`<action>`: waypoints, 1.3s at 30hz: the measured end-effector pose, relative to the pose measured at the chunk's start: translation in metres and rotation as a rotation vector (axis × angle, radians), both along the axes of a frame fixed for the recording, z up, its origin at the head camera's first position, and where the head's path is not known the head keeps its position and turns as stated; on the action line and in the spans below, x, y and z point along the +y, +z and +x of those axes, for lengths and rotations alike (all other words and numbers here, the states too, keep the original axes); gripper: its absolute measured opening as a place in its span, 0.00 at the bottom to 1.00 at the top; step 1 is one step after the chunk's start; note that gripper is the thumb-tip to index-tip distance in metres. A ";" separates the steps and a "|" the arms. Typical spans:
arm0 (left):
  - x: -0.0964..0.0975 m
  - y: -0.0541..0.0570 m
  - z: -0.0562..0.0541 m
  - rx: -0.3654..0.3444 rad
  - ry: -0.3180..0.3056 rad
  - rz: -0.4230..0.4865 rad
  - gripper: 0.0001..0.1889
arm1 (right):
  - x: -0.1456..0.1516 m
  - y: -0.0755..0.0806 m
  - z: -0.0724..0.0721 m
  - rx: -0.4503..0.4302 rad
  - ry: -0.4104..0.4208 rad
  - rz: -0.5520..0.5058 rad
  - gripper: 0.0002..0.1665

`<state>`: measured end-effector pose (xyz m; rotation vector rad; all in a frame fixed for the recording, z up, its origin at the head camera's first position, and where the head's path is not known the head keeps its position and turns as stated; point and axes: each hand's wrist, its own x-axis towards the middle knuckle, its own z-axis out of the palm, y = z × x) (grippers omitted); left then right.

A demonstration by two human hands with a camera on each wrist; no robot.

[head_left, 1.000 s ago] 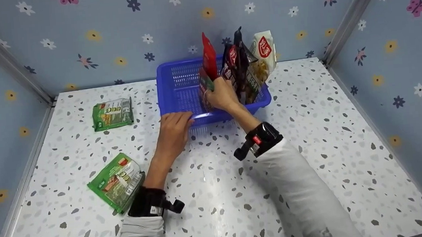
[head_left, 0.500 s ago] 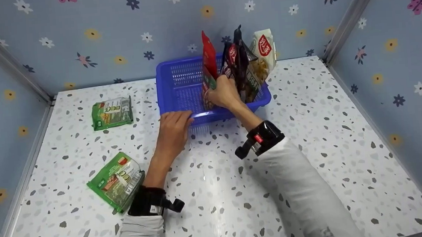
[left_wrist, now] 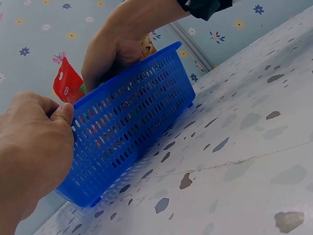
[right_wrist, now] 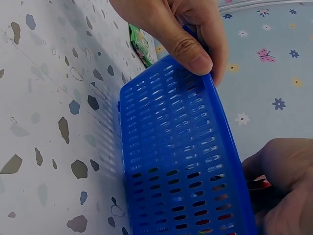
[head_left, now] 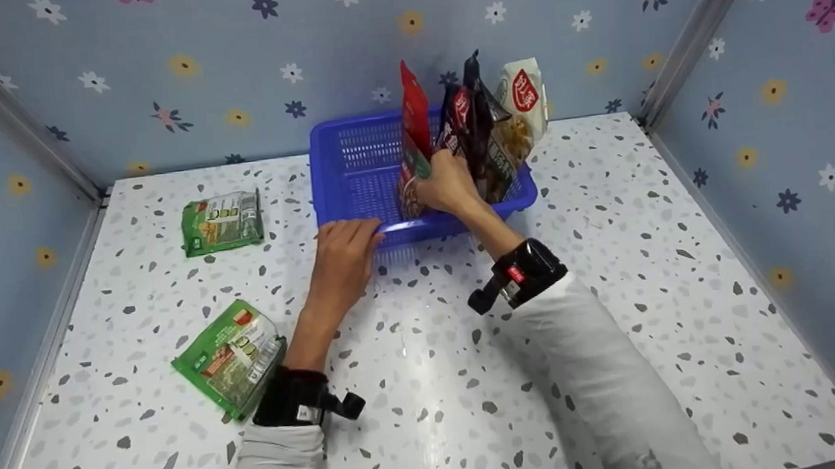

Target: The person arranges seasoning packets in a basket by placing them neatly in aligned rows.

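My left hand (head_left: 346, 259) grips the near left rim of a blue plastic basket (head_left: 328, 174), thumb on the outer wall and fingers over the edge, as both wrist views show. My right hand (head_left: 448, 182) reaches down inside the basket, between a red packet (head_left: 415, 111) and dark packets (head_left: 459, 116) standing upright. Its fingers are hidden among them; I cannot tell whether they pinch one. In the right wrist view the right hand (right_wrist: 293, 188) is at the lower right, past the rim. Farther right in the basket stands a white-topped packet (head_left: 524, 95).
Two green packets lie flat on the speckled table (head_left: 414, 384) at the left: one farther back (head_left: 223, 221), the other (head_left: 232, 359) beside the left wrist. Flower-patterned walls (head_left: 240, 69) enclose the table at the back and sides. The basket's left half shows its bare slotted floor.
The red packet's lower part has straightened beside my right hand, mostly in the first half second. My right wrist has shifted slightly to the right. The left hand keeps its grip on the rim.
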<state>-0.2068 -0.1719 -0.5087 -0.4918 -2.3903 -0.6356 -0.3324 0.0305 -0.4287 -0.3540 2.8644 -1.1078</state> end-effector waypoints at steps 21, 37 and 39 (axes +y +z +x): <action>-0.001 -0.002 -0.001 -0.012 0.006 0.002 0.16 | -0.005 -0.014 -0.010 0.010 0.041 0.008 0.06; -0.001 -0.002 -0.002 -0.021 -0.002 0.000 0.15 | -0.001 -0.018 -0.017 -0.038 0.008 0.016 0.14; -0.001 -0.002 -0.002 -0.009 0.001 0.000 0.15 | -0.002 -0.012 -0.011 -0.033 0.005 0.012 0.15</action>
